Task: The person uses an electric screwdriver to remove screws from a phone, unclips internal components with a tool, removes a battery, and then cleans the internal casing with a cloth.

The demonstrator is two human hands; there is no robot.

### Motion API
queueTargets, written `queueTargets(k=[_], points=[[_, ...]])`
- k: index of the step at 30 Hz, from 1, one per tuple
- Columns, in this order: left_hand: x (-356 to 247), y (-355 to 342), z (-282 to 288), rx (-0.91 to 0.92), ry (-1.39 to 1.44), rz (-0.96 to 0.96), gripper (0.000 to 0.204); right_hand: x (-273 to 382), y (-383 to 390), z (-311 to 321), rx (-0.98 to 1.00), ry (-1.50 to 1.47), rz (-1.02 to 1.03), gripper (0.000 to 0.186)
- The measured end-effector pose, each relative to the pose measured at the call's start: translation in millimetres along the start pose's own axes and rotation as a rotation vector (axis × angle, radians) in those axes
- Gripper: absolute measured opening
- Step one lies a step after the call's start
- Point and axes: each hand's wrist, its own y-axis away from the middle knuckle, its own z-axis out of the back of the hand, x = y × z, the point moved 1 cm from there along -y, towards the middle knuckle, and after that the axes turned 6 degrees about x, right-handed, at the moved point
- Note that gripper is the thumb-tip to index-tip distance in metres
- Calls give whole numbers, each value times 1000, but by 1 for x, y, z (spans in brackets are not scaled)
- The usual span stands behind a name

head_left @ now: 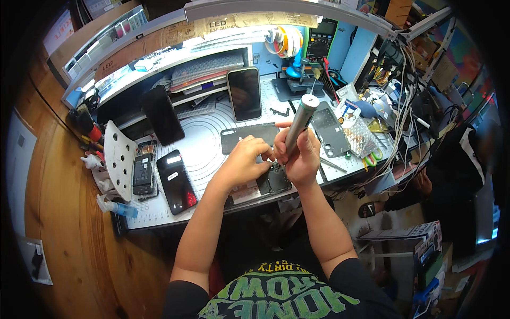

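A grey pen-shaped electric screwdriver [302, 118] stands nearly upright in my right hand [303, 162], whose fingers are wrapped round it. Its lower end is hidden behind the hand. Below lies an opened dark phone [276, 179] near the table's front edge. My left hand [241, 162] rests over that phone's left side, with bent fingers drawn together close to my right hand. What they pinch, if anything, is hidden. Just beyond both hands lies a dark phone back panel [241, 137]. A second grey panel [330, 130] with a camera cutout is to the right.
A black-screened phone [176, 182] and an opened phone with its battery showing [143, 173] lie left. Two phones [244, 94] lean upright at the back. Bubble wrap [358, 135], loose cables and a multimeter [320, 40] crowd the right. A bottle [121, 208] stands front left.
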Motion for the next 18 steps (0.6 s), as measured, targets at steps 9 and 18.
queueTargets(k=[9,18], points=[[-1,-2,-5,51,18,-57,17,2,0,2,31,16,-22,71],[-1,0,-8,39,15,-63,16,2,0,-1,57,33,-7,70]])
